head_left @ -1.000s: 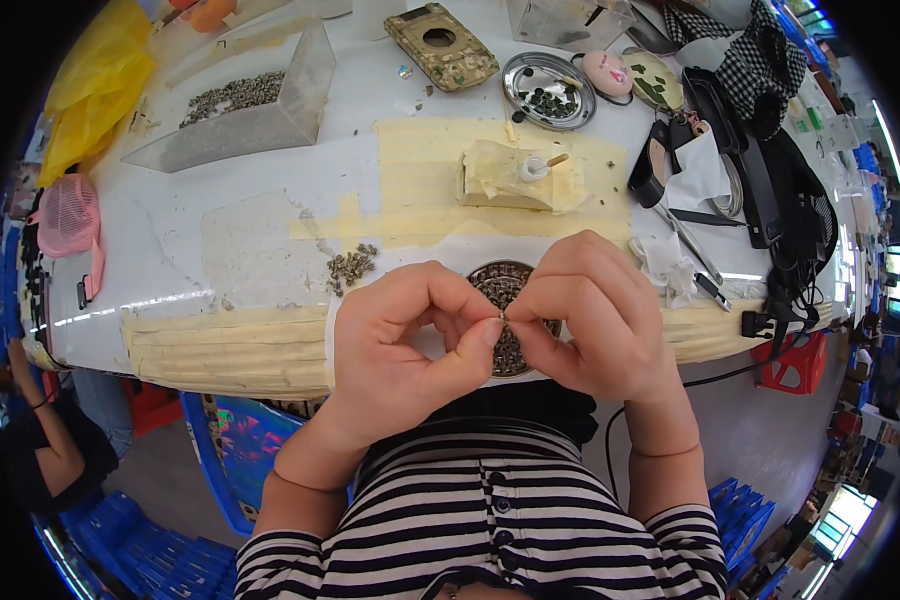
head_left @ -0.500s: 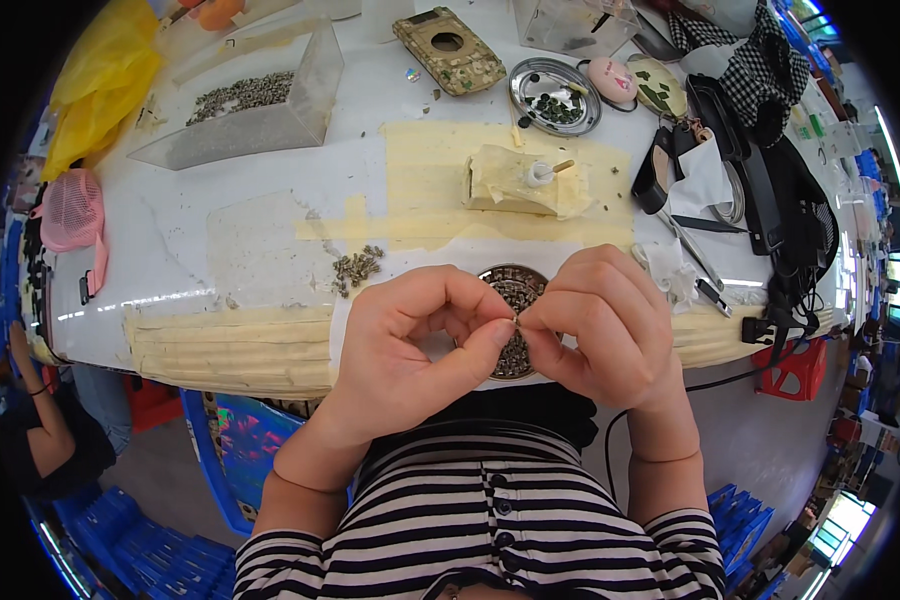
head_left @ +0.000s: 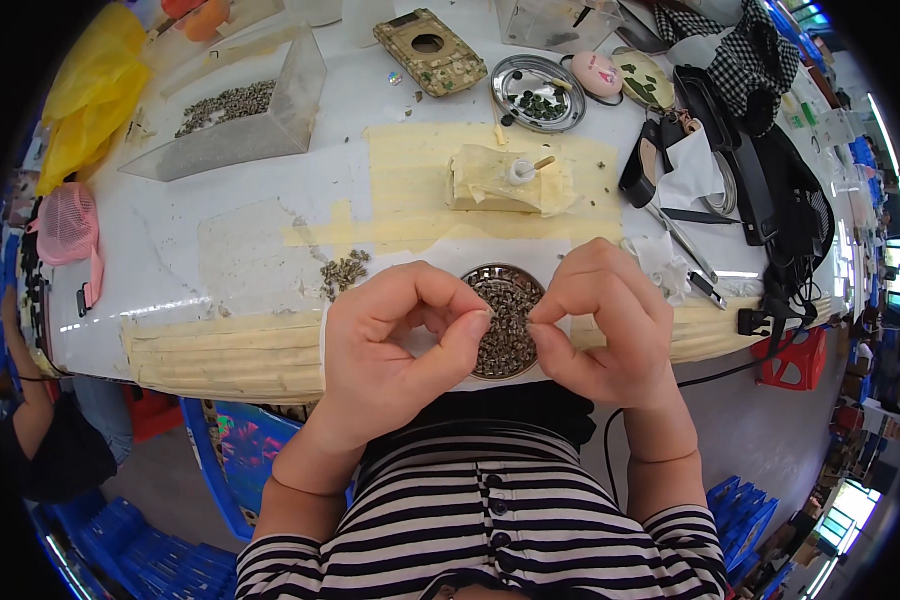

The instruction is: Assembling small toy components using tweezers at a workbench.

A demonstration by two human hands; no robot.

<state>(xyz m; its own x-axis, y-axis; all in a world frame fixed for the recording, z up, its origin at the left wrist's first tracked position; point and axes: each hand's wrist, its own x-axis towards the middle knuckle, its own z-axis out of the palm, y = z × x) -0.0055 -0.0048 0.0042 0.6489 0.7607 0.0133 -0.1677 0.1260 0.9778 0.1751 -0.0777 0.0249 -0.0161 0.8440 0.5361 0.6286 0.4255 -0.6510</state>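
Observation:
A round metal dish full of tiny dark metallic pieces sits on white paper at the table's near edge. Above its left side, my left hand pinches thumb and forefinger together. My right hand makes a similar pinch over the dish's right rim. Whatever is between either pair of fingertips is too small to make out. Left of my left hand lies a small loose pile of similar pieces. Beyond the dish, a tape-covered block bears a small white pot with a stick in it.
At the far left stands a clear bin with more pieces. A camouflage model tank hull and a metal plate of dark green parts lie at the back. Tweezers, black straps and a bag crowd the right. Another person's arm shows at left.
My hands have drawn apart; their fingertips met over the dish before and now have a gap between them. The whole view has shifted slightly.

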